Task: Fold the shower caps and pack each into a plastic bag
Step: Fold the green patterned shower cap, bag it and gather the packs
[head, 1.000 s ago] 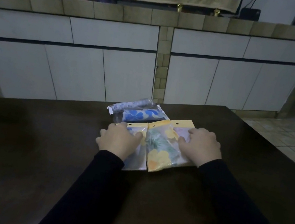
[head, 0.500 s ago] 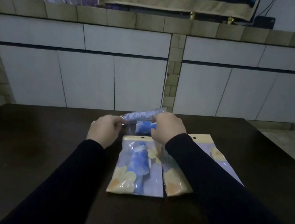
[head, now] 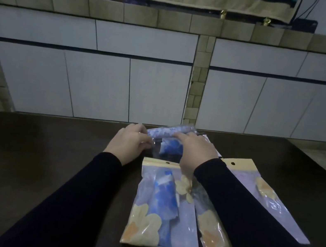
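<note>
Both hands' grip (head: 161, 145) on rolled cap (head: 169, 132)

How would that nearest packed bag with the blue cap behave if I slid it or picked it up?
The packed bag looks glossy, so it would probably slide easily on the dark table. It lies flat and thin, so it is likely light and floppy, sagging if lifted by one corner.

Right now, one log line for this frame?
left hand: grips rolled shower cap | right hand: grips same cap | packed bags: near, on table

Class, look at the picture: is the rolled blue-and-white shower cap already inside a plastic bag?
No: both hands, left hand and right hand, hold the rolled shower cap unbagged.
</note>
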Motion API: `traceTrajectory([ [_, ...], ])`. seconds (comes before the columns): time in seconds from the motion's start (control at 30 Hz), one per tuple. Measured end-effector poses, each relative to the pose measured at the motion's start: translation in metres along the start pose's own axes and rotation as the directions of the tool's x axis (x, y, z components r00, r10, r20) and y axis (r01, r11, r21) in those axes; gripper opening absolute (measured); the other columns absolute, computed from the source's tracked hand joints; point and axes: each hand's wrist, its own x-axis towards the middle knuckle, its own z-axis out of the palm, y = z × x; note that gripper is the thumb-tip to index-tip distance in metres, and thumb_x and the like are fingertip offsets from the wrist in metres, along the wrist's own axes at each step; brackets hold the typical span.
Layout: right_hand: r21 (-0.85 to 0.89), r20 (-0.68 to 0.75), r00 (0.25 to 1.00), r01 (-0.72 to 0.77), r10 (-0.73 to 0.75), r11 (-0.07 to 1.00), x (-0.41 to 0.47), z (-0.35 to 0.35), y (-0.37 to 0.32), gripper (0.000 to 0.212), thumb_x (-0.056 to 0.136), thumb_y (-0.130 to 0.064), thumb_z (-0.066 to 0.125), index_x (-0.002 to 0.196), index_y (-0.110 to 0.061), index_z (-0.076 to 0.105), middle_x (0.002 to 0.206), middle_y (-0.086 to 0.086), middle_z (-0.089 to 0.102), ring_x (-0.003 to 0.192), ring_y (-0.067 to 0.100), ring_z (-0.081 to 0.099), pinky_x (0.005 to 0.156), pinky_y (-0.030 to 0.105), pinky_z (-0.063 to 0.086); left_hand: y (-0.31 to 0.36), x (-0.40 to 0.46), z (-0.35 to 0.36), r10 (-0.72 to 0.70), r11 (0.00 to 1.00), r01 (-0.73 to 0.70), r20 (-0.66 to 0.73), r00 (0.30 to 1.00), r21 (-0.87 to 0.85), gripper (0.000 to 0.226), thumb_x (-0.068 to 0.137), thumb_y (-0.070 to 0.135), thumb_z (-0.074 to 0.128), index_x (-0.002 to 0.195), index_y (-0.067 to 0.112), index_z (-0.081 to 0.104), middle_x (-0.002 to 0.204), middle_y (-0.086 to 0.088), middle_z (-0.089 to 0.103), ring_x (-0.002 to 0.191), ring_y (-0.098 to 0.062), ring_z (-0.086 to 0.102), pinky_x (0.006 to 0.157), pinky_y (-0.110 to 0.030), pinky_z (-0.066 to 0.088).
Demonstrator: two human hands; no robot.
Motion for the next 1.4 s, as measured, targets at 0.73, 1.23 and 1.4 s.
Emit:
traceTrajectory([
  [0.73,0.083,-0.277,0.96,-0.017,0.039,0.996,-0.01,0.01,0.002,0.045,0.095,-0.033,0.053,0.138,-0.025,0.043,0.132,0.003,0.051,0.117,0.023,0.05,0.094,0.037,0.044,0.028,0.003,-0.007,-0.173,0.888,0.152,-0.008,0.985,-0.433,0.015,0.082,0.019,0.067,0.092,0.03,0.068,0.085,0.011,0.071,0.076,-0.001,0.066,0.072,-0.025,0.054],
  [1.23,0.336,-0.306,0.95,0.171,-0.065,0.926,-0.035,-0.001,0.016,0.049,0.088,-0.037,0.063,0.135,-0.031,0.051,0.128,-0.008,0.054,0.112,0.011,0.053,0.093,0.027,0.045,0.051,-0.023,-0.036,0.128,0.894,-0.275,-0.387,0.913,-0.354,0.011,0.074,0.015,0.061,0.073,0.021,0.052,0.098,0.02,0.068,0.097,-0.013,0.049,0.076,-0.022,0.044],
  [1.4,0.411,-0.292,0.952,0.212,-0.093,0.887,-0.039,0.0,0.017,0.053,0.084,-0.039,0.068,0.134,-0.026,0.054,0.125,-0.009,0.055,0.11,0.008,0.053,0.094,0.024,0.044,0.055,-0.028,-0.039,0.126,0.861,-0.267,-0.327,0.937,-0.433,0.012,0.078,0.009,0.058,0.077,0.02,0.053,0.096,0.025,0.064,0.101,-0.017,0.059,0.08,-0.02,0.045],
])
